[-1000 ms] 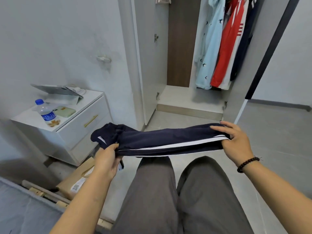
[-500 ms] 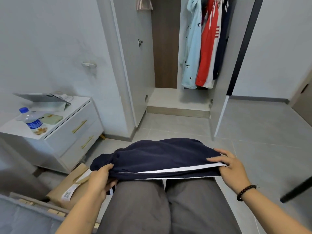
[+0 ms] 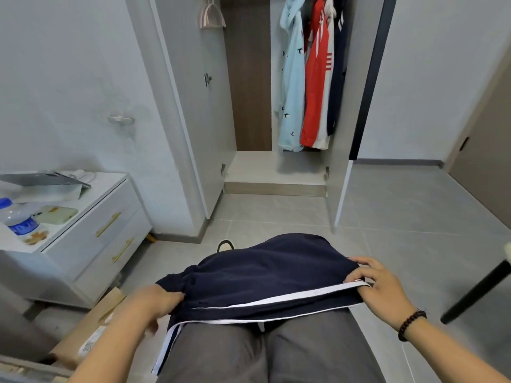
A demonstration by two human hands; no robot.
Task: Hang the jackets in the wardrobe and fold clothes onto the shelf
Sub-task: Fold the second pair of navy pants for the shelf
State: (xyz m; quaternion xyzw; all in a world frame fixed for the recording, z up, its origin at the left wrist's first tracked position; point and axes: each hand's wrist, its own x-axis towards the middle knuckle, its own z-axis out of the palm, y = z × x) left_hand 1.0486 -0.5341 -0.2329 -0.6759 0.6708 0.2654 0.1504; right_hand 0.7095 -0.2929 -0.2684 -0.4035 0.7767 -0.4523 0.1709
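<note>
Low in the frame, both hands grip navy trousers across the lap: left hand bunching the waistband, right hand pinching the striped edge.

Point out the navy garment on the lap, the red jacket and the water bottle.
navy garment (image 3: 262, 275): head view, top fabric panel.
red jacket (image 3: 315, 87): head view, front panel.
water bottle (image 3: 19, 219): head view, labelled body.

Navy trousers with white side stripes; beside them in the wardrobe, a pale-blue bird-print jacket and a red jacket.
</note>
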